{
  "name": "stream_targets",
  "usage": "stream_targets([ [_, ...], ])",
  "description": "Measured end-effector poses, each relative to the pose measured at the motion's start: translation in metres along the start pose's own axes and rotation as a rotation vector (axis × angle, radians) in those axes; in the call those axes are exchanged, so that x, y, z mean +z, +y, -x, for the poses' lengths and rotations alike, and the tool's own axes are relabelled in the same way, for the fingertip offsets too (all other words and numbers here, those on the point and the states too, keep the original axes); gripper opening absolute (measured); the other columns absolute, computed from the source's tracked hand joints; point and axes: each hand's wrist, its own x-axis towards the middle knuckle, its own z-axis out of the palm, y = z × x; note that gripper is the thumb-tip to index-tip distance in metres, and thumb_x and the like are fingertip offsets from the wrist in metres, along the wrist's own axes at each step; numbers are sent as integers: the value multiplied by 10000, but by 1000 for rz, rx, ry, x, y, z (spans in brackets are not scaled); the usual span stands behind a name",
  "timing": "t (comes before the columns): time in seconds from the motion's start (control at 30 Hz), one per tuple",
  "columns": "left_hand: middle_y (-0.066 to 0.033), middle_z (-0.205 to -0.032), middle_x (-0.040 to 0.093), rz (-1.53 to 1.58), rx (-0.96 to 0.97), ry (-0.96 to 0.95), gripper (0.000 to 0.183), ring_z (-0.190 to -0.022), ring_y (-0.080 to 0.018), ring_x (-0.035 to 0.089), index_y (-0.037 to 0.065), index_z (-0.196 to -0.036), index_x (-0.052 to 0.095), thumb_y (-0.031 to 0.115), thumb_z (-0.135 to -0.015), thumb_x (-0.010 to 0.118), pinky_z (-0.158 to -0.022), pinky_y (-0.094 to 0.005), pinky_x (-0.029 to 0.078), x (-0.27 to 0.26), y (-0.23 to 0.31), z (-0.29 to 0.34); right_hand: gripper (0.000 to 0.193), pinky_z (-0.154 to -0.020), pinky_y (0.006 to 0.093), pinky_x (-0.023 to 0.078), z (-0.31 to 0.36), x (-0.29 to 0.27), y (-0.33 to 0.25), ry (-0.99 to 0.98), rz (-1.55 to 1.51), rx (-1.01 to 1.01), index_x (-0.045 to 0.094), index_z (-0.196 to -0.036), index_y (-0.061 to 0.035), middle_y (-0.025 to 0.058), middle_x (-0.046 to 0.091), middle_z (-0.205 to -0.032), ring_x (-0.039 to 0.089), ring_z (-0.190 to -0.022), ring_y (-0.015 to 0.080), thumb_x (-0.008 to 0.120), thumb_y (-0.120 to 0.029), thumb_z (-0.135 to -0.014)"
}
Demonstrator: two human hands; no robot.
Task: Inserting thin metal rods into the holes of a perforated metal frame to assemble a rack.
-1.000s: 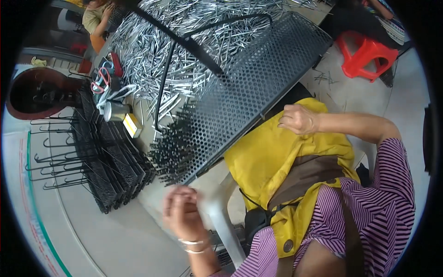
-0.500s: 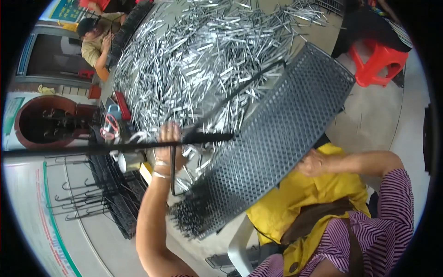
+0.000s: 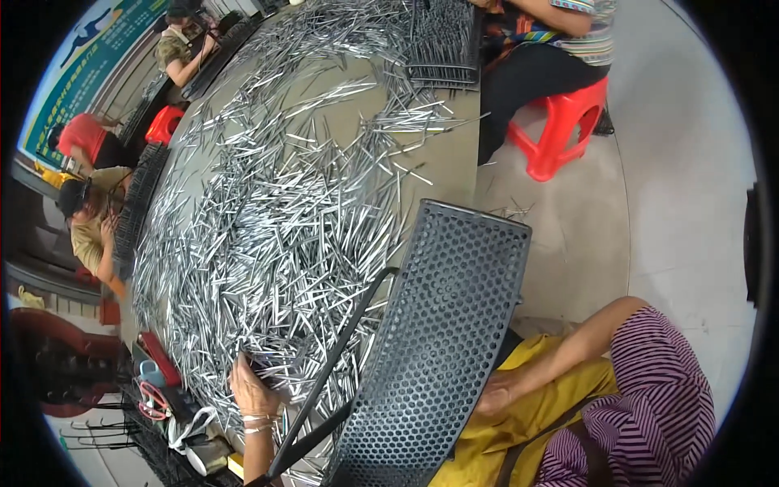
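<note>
A black perforated rack [image 3: 446, 341] leans from my lap up onto the table edge, with a black bar frame [image 3: 333, 381] along its left side. A broad pile of silvery metal pins [image 3: 276, 235] covers the table [image 3: 450, 162]. My left hand [image 3: 251, 390], with bangles on the wrist, lies on the near edge of the pile, fingers curled around some pins. My right hand [image 3: 495, 398] rests on my yellow apron [image 3: 519, 430] against the rack's lower right edge; its grip is hidden.
A person sits on a red stool [image 3: 560, 138] at the far side by another black rack [image 3: 442, 49]. More people [image 3: 89, 227] work along the left. Cups [image 3: 207, 454], a red object [image 3: 158, 357] and wire racks [image 3: 97, 430] crowd the near left corner.
My left hand rose from near my lap, passed the black bar, and now sits on the pin pile. The view has swung up over the table. My right hand stays by the rack.
</note>
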Motion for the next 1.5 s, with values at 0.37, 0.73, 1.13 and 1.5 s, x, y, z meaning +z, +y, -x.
stream_targets([
  [0.37, -98, -696, 539, -198, 201, 69, 556, -773, -283, 523, 59, -911, 405, 101, -436, 690, -881, -482, 297, -8, 37, -1, 409, -1017, 351, 200, 0, -4, -5, -24, -107, -35, 312, -1254, -19, 165, 264, -1331, 273, -1207, 311, 276, -181, -881],
  [0.73, -137, -790, 530, -44, 59, -193, 531, -761, -301, 514, 16, -1004, 412, 108, -527, 626, -710, -393, 371, -8, 40, 6, 411, -996, 355, 258, 10, 18, 14, -257, -304, 55, 378, -1205, -20, 195, 317, -1291, 317, -1170, 355, 309, -183, -835],
  [1.13, -112, -695, 536, -230, 204, -191, 257, -772, -292, 540, 56, -875, 460, 10, -625, 496, -907, -523, 280, -42, 39, -7, 432, -969, 387, 293, 3, -19, -25, -71, -56, 42, 391, -1169, 44, 247, 382, -1217, 375, -1124, 371, 353, -74, -754],
  [1.5, -102, -652, 518, -560, 290, -294, 579, -561, -249, 516, 24, -1281, 222, 45, -751, 453, -514, -366, 410, -101, 57, -35, 400, -991, 369, 271, -5, -12, -24, -280, -32, 182, 356, -1224, -19, 186, 323, -1289, 324, -1173, 333, 289, -149, -851],
])
